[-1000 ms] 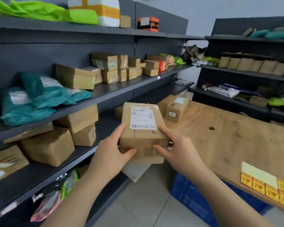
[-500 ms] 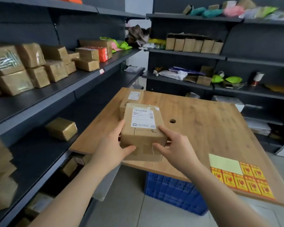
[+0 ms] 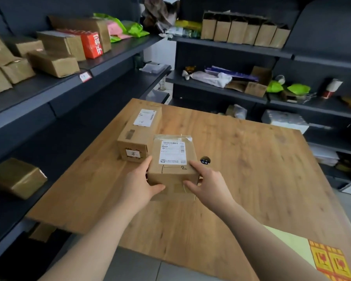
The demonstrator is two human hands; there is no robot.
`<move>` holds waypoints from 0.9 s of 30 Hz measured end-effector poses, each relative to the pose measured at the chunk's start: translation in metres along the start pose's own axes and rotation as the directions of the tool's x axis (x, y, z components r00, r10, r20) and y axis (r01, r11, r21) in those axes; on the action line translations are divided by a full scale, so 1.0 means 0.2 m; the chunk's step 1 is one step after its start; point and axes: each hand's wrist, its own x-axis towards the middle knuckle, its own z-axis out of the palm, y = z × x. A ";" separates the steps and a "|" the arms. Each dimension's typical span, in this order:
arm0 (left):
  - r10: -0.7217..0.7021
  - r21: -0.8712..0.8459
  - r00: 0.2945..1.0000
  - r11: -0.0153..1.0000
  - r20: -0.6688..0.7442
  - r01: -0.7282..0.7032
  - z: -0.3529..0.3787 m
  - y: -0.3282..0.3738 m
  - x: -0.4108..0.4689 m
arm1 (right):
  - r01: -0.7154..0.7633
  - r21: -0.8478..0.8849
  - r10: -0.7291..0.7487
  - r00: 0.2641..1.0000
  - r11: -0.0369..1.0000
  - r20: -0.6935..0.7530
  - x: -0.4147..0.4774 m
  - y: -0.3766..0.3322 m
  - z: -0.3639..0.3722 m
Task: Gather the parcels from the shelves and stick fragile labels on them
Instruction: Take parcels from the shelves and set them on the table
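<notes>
The small cardboard parcel [image 3: 173,165] sits low over the wooden surface [image 3: 251,179], near its middle, white shipping slip facing up. I cannot tell whether its base already touches the wood. It looks like a stiff, taped box, light enough to carry easily, with flat sides that give a sure hold. The tape may be a little slick, so I would hold it by the two opposite sides, as it is held now.

The left hand [image 3: 139,184] clasps the left side, thumb lying across the near face. The right hand [image 3: 208,184] closes on the right near corner, fingers curled against the cardboard. So the parcel lies between the two hands, clamped from both sides.

Just beside it, to the left and a bit further back, a longer parcel [image 3: 139,134] lies on the surface, very close or touching. A sheet of red-and-yellow fragile labels [image 3: 330,260] lies at the near right corner, well apart. More boxes wait on the dark shelves [image 3: 69,82] to the left.
</notes>
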 end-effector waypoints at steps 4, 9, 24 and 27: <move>-0.018 0.063 1.000 0.998 0.019 0.016 0.08 -0.08 0.22 | -0.039 0.014 0.039 0.999 0.999 0.017 0.18 0.11 0.08; -0.049 0.123 0.996 0.992 0.071 0.040 0.14 -0.18 0.48 | -0.078 0.005 0.078 0.997 0.997 0.025 0.38 0.19 0.19; 0.050 0.370 0.980 0.922 0.193 -0.119 0.20 -0.39 0.73 | -0.170 -0.148 0.182 0.981 0.974 0.072 0.56 0.28 0.41; 0.047 0.472 0.973 0.868 0.228 -0.153 0.18 -0.36 0.72 | -0.125 -0.240 0.147 0.986 0.963 0.076 0.56 0.28 0.39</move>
